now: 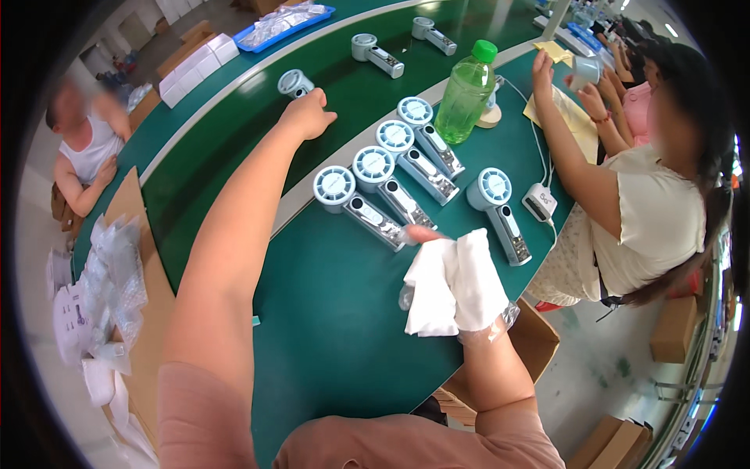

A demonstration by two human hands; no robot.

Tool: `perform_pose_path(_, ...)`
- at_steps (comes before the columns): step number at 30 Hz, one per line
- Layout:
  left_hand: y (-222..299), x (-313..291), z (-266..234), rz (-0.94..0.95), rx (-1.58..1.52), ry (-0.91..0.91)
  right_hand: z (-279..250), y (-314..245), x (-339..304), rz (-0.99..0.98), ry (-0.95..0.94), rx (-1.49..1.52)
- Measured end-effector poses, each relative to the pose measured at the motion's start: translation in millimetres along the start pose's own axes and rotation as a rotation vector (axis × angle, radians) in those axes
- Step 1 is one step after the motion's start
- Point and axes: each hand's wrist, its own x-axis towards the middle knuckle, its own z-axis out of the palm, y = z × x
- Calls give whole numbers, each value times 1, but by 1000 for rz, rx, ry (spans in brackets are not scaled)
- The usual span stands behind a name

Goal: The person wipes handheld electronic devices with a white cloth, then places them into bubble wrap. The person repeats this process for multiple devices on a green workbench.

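My left arm stretches far forward over the dark green belt. At its end, my left hand (307, 117) is closed around the handle of a light blue handheld fan (294, 81), whose round head shows beyond my fingers. My right hand (426, 234) grips a white cloth (455, 285), with clear plastic around the wrist; the cloth hides most of its fingers. The thumb is by the handle end of the nearest fans in a slanted row (373, 165) of several on the green table. Another handheld fan (495, 187) lies right of that row.
A green bottle (462, 98) stands behind the row. Beside it are a white charger with cables (539, 203) and, at right, a seated person (656, 203) holding a fan. Two fans (377, 55) lie farther along the belt. Cardboard and plastic bags (109, 273) are at left.
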Motion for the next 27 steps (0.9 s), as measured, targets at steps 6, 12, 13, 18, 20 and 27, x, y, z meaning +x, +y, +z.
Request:
perform_pose_path(6, -17, -42, -64, -419, -898, -15, -1, 1, 9, -7, 1, 76)
perform_pose_path(12, -11, -173, -127, -214, -1276, -55, 5, 3, 4, -104, -64, 207)
perform_pose_path(13, -13, -199, -134, -159, -1384, -193, 2, 5, 6, -137, -72, 196)
perform_pose_path(18, 16, -356, -121, -181, -1495, -366, 1, 29, 4, -83, -69, 246)
perform_pose_path(20, 35, -405, -107, -237, -1488, -415, -14, 36, -1, -150, -197, 209)
perform_pose_path(27, 84, -456, -73, -34, -1082, -604, 58, 56, -89, -346, -15, -604)
